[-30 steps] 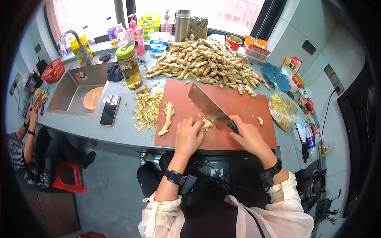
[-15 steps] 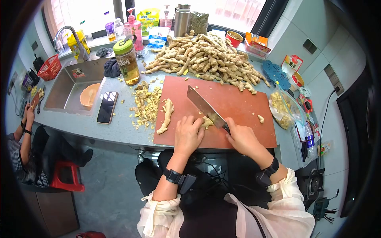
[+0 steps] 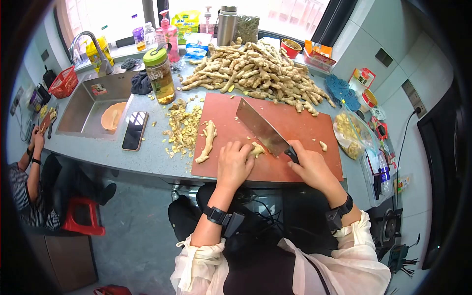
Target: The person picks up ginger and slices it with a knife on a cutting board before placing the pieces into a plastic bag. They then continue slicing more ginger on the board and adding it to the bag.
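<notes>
My left hand [image 3: 235, 162] is closed on a small piece of ginger [image 3: 256, 149] on the reddish-brown cutting board [image 3: 305, 130]. In my right hand [image 3: 309, 164] is the black handle of a cleaver [image 3: 263, 128]; its wide blade slants up and left, just right of the piece. A longer ginger root [image 3: 208, 142] lies at the board's left side, and a small bit [image 3: 323, 146] at the right. Behind the board rises a large heap of whole ginger [image 3: 265, 69]. Thin ginger scraps [image 3: 182, 125] are spread on the counter left of the board.
Left of the scraps are a phone [image 3: 134, 131], a green-lidded jar [image 3: 160, 78] and a sink [image 3: 83, 110] holding an orange bowl [image 3: 113, 117]. A bag of ginger pieces [image 3: 350, 132] stands right of the board. Another person [image 3: 32, 182] sits at far left.
The cleaver and my right hand have shifted to the right, away from the held piece. My left hand stays on the ginger, nearly in the same place.
</notes>
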`<state>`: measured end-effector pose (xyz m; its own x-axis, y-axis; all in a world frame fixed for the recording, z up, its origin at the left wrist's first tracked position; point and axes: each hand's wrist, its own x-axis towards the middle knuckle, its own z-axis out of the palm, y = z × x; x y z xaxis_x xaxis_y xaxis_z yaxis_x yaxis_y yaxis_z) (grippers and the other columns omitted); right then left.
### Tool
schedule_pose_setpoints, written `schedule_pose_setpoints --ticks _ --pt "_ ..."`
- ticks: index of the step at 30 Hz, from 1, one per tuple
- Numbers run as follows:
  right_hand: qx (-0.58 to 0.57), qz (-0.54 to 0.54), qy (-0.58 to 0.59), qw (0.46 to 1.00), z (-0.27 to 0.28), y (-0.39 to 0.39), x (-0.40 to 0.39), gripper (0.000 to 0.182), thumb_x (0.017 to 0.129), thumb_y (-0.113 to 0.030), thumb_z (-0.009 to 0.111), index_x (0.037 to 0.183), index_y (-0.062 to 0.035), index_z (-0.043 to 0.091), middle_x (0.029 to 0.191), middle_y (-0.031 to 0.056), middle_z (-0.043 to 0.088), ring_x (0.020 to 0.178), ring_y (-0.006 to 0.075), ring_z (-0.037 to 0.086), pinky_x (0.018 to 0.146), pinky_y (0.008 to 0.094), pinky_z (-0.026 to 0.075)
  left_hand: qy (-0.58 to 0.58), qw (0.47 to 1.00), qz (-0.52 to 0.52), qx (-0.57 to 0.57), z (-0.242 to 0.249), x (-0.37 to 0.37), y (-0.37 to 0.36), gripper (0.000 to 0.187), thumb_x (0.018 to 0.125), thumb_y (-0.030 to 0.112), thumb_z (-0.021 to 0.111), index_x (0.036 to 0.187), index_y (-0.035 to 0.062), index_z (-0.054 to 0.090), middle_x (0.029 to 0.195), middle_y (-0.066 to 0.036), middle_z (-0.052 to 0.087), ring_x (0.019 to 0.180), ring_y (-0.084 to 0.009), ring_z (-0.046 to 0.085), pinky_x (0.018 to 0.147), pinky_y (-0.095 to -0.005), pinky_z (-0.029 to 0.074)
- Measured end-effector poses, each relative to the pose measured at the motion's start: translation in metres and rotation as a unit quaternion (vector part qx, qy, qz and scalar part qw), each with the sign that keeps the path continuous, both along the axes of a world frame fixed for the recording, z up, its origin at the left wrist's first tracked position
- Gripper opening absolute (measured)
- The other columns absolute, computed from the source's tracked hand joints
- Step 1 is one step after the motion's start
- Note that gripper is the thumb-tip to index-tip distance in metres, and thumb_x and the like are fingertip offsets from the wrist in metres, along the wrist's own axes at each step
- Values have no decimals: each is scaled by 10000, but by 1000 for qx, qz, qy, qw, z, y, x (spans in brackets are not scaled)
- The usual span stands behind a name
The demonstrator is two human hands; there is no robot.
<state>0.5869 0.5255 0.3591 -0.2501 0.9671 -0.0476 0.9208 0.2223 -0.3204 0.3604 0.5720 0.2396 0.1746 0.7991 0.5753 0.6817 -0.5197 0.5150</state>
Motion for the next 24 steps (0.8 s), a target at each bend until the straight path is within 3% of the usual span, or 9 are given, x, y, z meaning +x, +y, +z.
schedule_pose_setpoints --ticks 18,24 --pt "-5 -1 -46 999 -28 7 -20 407 932 -144 642 1251 -62 403 863 236 706 843 486 691 729 600 526 -11 1000 -2 -4 1 0 1 181 819 154 738 994 111 718 899 -78 588 931 -289 590 834 -428 466" --pt "1 -3 2 1000 -30 13 -4 501 931 -168 667 1356 -106 409 914 226 710 920 468 692 767 585 519 -5 1000 2 -2 0 -1 -1 187 833 156 730 1017 122 723 911 -75 589 941 -288 589 834 -426 464"
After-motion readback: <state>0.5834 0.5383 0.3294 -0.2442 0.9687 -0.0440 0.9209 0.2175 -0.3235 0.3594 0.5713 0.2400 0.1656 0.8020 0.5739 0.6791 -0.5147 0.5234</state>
